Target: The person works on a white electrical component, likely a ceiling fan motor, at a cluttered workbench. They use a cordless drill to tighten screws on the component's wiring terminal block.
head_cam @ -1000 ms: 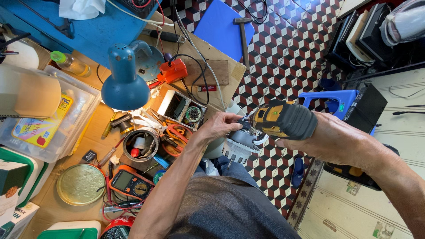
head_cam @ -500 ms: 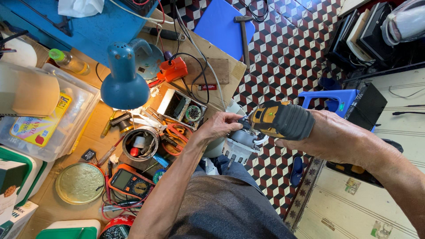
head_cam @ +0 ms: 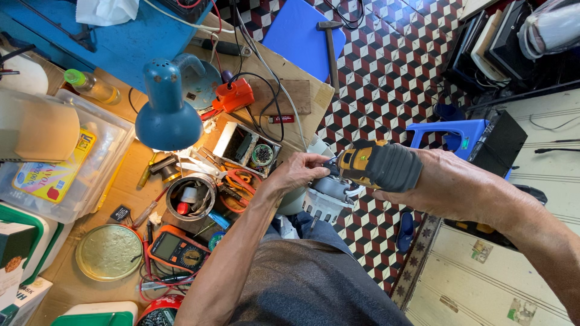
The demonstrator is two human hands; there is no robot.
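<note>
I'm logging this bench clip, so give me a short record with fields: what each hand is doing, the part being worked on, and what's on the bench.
right hand: grips a yellow and black power drill, tip pointing at the part
left hand: steadies the part at the drill tip
part: grey and white motor housing, held over the lap
bench: cardboard-covered, cluttered
lamp: blue desk lamp, lit
meter: orange multimeter near the bench's front edge
other items: round tin of small parts, brass lid, clear plastic bin

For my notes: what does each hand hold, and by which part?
Right hand grips a yellow-black drill by its handle. Left hand pinches near the drill's tip, above a white housing.
</note>
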